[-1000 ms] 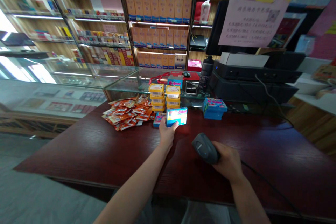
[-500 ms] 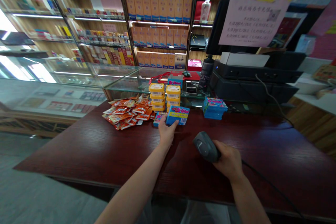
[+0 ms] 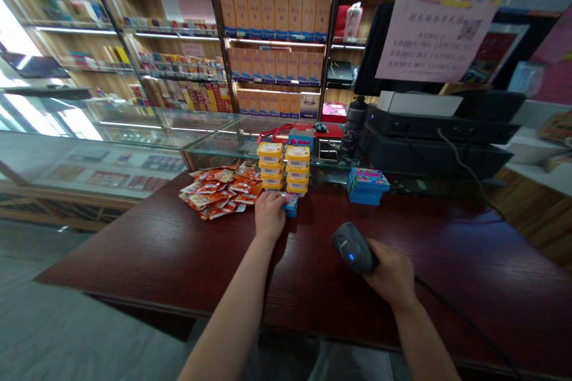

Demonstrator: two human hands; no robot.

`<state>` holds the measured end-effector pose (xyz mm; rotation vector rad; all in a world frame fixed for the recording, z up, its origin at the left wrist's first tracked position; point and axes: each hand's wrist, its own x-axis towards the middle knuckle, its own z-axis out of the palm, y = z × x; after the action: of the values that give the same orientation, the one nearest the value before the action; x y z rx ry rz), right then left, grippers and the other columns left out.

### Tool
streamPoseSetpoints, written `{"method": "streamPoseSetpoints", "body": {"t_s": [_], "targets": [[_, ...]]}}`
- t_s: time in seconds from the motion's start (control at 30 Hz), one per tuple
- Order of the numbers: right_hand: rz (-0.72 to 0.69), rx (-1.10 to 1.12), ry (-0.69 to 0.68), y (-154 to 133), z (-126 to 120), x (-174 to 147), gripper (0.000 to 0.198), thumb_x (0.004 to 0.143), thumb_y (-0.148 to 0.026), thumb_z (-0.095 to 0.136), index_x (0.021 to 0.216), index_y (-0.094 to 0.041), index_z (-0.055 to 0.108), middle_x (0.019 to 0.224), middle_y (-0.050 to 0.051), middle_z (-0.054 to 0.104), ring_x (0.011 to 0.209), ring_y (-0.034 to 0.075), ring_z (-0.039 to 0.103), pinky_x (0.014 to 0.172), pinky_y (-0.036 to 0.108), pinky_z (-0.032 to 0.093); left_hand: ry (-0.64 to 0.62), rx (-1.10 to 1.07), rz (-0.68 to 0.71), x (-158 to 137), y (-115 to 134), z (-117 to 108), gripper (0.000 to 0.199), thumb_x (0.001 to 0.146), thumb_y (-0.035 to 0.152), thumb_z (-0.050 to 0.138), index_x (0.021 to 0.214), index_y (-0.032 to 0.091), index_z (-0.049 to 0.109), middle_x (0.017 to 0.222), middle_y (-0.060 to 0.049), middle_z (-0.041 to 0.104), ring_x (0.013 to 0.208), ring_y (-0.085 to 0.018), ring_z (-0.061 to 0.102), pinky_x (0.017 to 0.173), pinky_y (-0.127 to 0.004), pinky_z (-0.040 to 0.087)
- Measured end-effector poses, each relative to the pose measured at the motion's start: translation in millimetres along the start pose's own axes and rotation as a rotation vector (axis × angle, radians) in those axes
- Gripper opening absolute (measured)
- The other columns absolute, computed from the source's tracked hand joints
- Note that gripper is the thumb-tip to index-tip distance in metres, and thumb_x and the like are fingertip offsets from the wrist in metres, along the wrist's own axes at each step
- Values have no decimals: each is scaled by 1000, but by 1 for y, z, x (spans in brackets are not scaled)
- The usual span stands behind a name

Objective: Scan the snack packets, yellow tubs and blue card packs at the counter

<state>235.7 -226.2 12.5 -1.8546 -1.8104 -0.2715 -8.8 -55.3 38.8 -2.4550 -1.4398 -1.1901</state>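
Note:
My left hand is closed at the left end of a small blue box lying low on the brown table. The fingers hide much of the box and whatever lies under them. Just behind it stand two stacks of yellow-lidded tubs. My right hand grips a dark handheld barcode scanner above the table, its head pointing left and away from me. A small blue light glows on the scanner. Farther back on the right sits a stack of similar blue boxes.
Orange snack packets lie heaped left of the tubs. A glass display counter borders the table at the back, with a phone and a black bottle on it. The scanner's cable trails right. Dark machines stand back right.
My left hand has lowered the blue box from a tilted, raised position to the table before the tubs. The scanner's blue light has come on; my right hand has hardly moved.

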Motion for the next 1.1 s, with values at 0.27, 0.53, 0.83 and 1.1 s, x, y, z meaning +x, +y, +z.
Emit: {"method": "streamPoseSetpoints", "body": {"t_s": [0.27, 0.53, 0.83, 1.1], "targets": [[-1, 3, -3, -1, -1, 0, 25, 73, -22, 53, 96, -20, 64, 93, 8, 73, 79, 23, 67, 67, 29, 43, -68, 3, -112, -6, 1, 11, 20, 67, 30, 76, 87, 26, 73, 101, -5, 67, 98, -27, 56, 89, -42, 44], [-9, 22, 5, -2, -2, 1, 25, 72, -21, 52, 94, -21, 64, 91, 7, 73, 77, 22, 67, 67, 28, 43, -85, -62, -199, -3, -6, 15, 20, 66, 19, 76, 86, 23, 73, 103, -6, 66, 100, -27, 57, 89, -42, 46], [8, -42, -17, 1, 0, 2, 25, 73, -21, 54, 96, -20, 64, 88, 5, 73, 75, 22, 67, 62, 28, 40, -76, -8, -183, -3, 5, 10, 26, 66, 27, 77, 92, 25, 72, 108, -5, 64, 110, -29, 53, 102, -49, 36], [283, -180, -235, -9, -11, 15, 19, 78, -26, 59, 97, -23, 64, 86, 4, 73, 80, 23, 69, 59, 28, 33, 43, -172, 162, -1, 27, 22, 16, 83, 20, 58, 95, 21, 68, 104, -7, 63, 104, -23, 55, 96, -42, 44]]}}
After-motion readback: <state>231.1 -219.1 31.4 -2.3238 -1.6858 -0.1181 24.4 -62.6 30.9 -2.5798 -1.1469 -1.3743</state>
